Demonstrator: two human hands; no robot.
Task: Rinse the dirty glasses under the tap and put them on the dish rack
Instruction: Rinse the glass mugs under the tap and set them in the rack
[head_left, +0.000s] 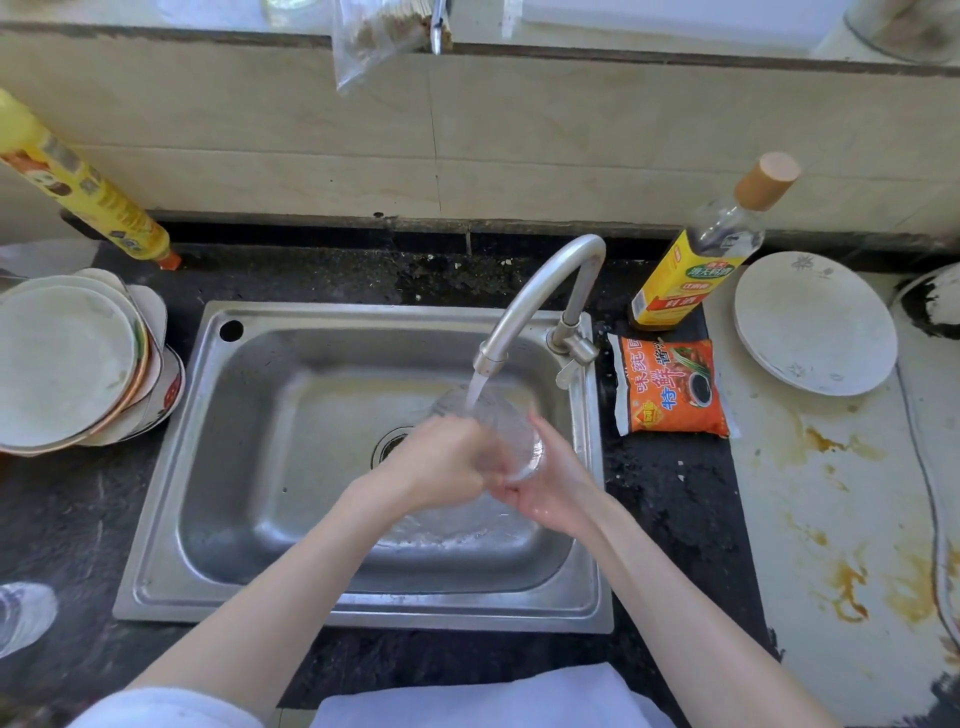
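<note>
A steel sink (218, 467) set in the dark desk (78, 519) holds a shallow film of water around its drain (389, 444). The tap (535, 296) runs a stream into a clear glass (498, 426) held over the basin, right of the drain. The glass lies tilted, mouth up and away toward the stream, base down toward the person. The right hand (550, 483) cups it from below with fingers curled round the base. The left hand (447, 462) wraps its side, fingers bent on it. Stacked plates (67, 364) sit left of the sink.
</note>
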